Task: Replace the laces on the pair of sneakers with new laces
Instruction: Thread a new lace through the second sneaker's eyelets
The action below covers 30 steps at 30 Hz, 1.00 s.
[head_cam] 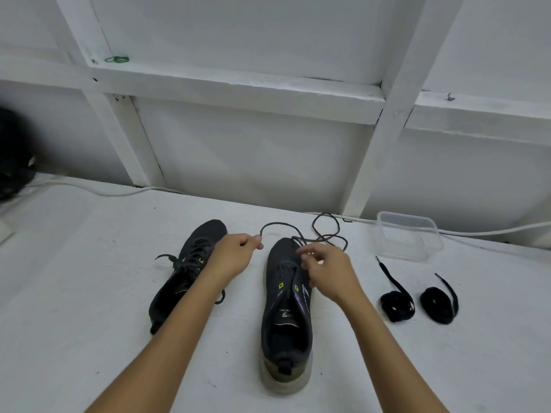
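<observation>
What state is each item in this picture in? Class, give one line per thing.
Left sneaker: still laced, bow undone.
Right sneaker: upright, lace mostly pulled out.
Old lace: loose, looping past the toe.
Left hand: pinches the lace end.
Right hand: fingers curled at the lace over the eyelets.
New laces: two coiled bundles, untouched.
Plastic container: open, lidless.

No legible text; only a blurred white mark on the sneaker's insole (pixel 286 314).
</observation>
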{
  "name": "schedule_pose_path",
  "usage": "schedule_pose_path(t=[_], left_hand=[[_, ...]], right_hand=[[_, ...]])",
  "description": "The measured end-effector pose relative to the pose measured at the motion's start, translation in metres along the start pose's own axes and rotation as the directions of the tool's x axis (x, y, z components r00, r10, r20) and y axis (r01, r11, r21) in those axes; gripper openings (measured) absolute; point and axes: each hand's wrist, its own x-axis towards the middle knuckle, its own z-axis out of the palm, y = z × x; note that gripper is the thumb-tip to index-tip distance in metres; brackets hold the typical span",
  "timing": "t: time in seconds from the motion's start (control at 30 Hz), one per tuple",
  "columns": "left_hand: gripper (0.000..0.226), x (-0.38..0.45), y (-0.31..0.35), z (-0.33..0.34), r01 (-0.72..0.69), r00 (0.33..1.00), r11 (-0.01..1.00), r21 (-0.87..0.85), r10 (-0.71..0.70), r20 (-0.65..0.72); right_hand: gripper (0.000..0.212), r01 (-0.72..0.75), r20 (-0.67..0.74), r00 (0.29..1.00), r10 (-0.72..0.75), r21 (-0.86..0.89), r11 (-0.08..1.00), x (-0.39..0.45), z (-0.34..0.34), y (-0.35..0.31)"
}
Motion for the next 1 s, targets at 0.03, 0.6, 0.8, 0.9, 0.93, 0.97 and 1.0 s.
schedule_pose_path(t=[0.03, 0.6, 0.8, 0.9, 0.93, 0.97, 1.0], left_hand=[[0.028, -0.002, -0.002, 0.004, 0.013, 1.000, 0.999, -0.041, -0.013, -0.002], [0.017, -0.029, -0.031, 0.045, -0.127, 0.985, 0.946, -0.299, 0.085, -0.147], [0.018, -0.029, -0.031, 0.048, -0.180, 0.966, 0.957, -0.230, 0.128, -0.225], [0.017, -0.028, -0.030, 0.050, -0.187, 0.963, 0.955, -0.230, 0.132, -0.233], [0.017, -0.028, -0.030, 0.051, -0.191, 0.963, 0.955, -0.229, 0.137, -0.232], [0.016, -0.028, -0.030, 0.052, -0.194, 0.963, 0.955, -0.223, 0.142, -0.228], [0.015, -0.029, -0.030, 0.052, -0.195, 0.964, 0.958, -0.211, 0.147, -0.222]], right_hand=[[0.020, -0.005, 0.037, 0.999, 0.005, -0.013, 1.000, -0.003, 0.003, 0.000], [0.012, -0.037, 0.112, 0.992, 0.051, -0.120, 0.992, -0.004, 0.023, 0.006], [0.017, 0.006, 0.087, 0.996, 0.003, -0.108, 0.994, -0.003, 0.026, 0.008], [0.018, 0.025, 0.088, 0.996, -0.015, -0.119, 0.993, -0.003, 0.025, 0.008], [0.019, 0.028, 0.087, 0.996, -0.017, -0.122, 0.992, -0.003, 0.025, 0.008], [0.019, 0.028, 0.084, 0.996, -0.017, -0.126, 0.992, -0.003, 0.025, 0.008], [0.020, 0.029, 0.080, 0.997, -0.019, -0.130, 0.991, -0.003, 0.026, 0.007]])
